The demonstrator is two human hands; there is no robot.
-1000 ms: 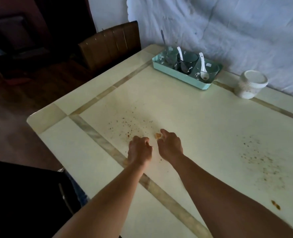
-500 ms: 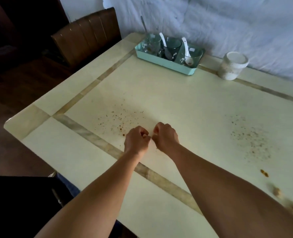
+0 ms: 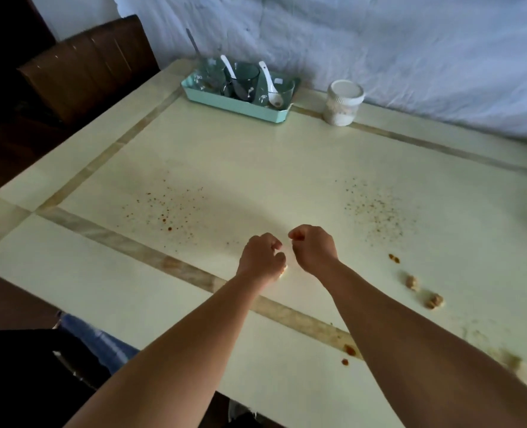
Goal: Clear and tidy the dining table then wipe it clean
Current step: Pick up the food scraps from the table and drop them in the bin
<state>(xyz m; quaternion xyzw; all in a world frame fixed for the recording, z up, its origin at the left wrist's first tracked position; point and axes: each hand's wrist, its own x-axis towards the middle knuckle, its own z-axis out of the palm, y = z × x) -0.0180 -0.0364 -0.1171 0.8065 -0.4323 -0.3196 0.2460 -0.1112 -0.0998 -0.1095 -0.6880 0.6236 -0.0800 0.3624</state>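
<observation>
While both hands are hovering low over the middle of the table [image 3: 256, 156], the items are lying as follows: left hand [image 3: 260, 257] is curling its fingers into a loose fist, with a small pale scrap [image 3: 284, 275] showing at its underside; whether the fingers are pinching that scrap cannot be told. Right hand [image 3: 313, 250] is sitting just beside the left, fingers curled, thumb and forefinger tips pressed together; what they are holding, if anything, cannot be told. Reddish-brown specks [image 3: 166, 211] are scattering across the table left of the hands; a finer patch of specks [image 3: 376, 211] is lying to the right. Crumb lumps [image 3: 434, 301] are resting near the right forearm, and orange smears [image 3: 348, 350] are sitting on the inlaid stripe nearer the front edge. Teal tray [image 3: 225, 101] is standing at the far edge against the white cloth [image 3: 379, 41], holding glasses [image 3: 243, 78] and white spoons [image 3: 270, 84]. White lidded jar [image 3: 344, 101] is standing just right of the tray. Brown chair [image 3: 86, 66] is standing at the far left corner
</observation>
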